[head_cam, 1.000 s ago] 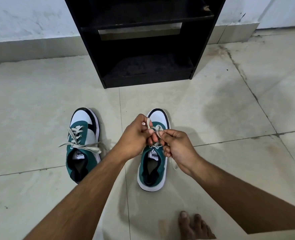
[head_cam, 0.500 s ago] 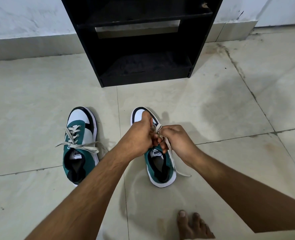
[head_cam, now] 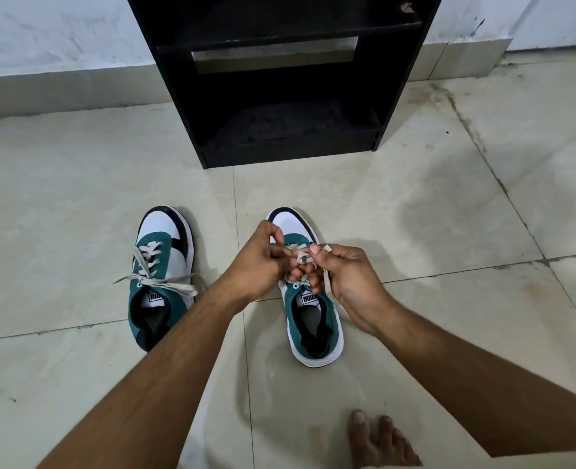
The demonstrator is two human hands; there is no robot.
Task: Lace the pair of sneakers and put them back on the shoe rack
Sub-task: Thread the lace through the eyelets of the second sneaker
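Note:
Two green, white and black sneakers stand on the tiled floor, toes toward the black shoe rack (head_cam: 279,79). The left sneaker (head_cam: 159,282) has its cream lace threaded, with loose ends spread across the tongue. Over the right sneaker (head_cam: 308,316) both hands meet above the eyelets. My left hand (head_cam: 256,262) pinches the lace (head_cam: 301,255) there. My right hand (head_cam: 344,275) grips the same lace with thumb and curled fingers, and a strand trails down past the shoe's right side. The fingers hide most of the eyelets.
The rack stands against a white wall (head_cam: 59,32), and its lower shelf (head_cam: 293,126) holds nothing. A bare foot (head_cam: 377,441) rests on the floor at the bottom edge. Pale tiles (head_cam: 449,198) stretch to the right and left.
The right sneaker's heel has swung to the right, so it lies at an angle. Both hands stay at the lace, and my right hand has turned palm-up with its thumb raised.

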